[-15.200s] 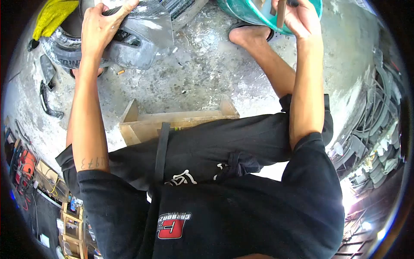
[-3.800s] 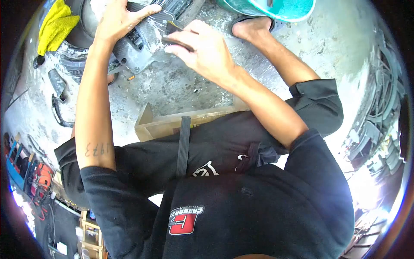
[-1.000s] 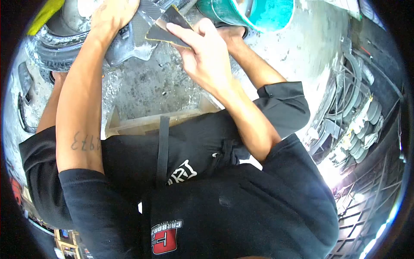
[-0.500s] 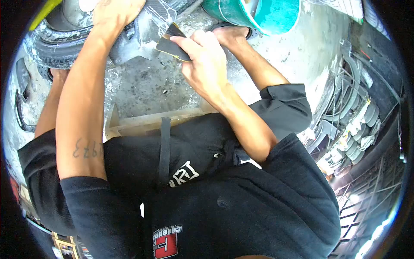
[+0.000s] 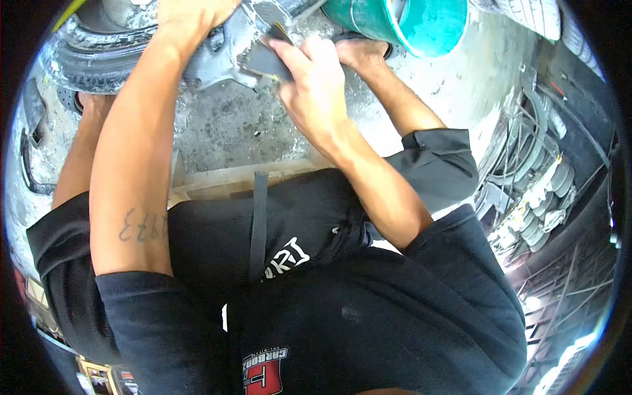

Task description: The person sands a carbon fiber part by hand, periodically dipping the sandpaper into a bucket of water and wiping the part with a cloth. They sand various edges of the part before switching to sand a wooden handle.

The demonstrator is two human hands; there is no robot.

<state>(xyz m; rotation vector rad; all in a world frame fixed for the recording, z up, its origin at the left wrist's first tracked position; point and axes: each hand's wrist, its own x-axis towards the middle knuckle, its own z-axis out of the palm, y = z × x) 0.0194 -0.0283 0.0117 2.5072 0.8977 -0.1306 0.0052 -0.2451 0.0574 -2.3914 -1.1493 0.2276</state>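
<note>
My right hand point(image 5: 316, 85) pinches a folded piece of dark sandpaper point(image 5: 268, 60) between thumb and fingers. The paper lies against a wet grey molded part point(image 5: 224, 58) with whitish smears on its surface. At the top edge my left hand point(image 5: 194, 14) rests on or grips the left side of that part, its fingers cut off by the frame. Under the part lies a tire point(image 5: 85, 69), and the far end of the part runs out of view.
A green bucket point(image 5: 352, 18) of water stands at the upper right, beside my bare foot point(image 5: 365, 51). Wet, stained concrete floor point(image 5: 224, 125) lies between my legs. Several dark curved pieces point(image 5: 546, 197) are piled along the right side.
The view has shifted slightly, so both arms appear further right. The sandpaper and my right hand have moved a little over the part, and the part's lower edge shows at a different tilt.
</note>
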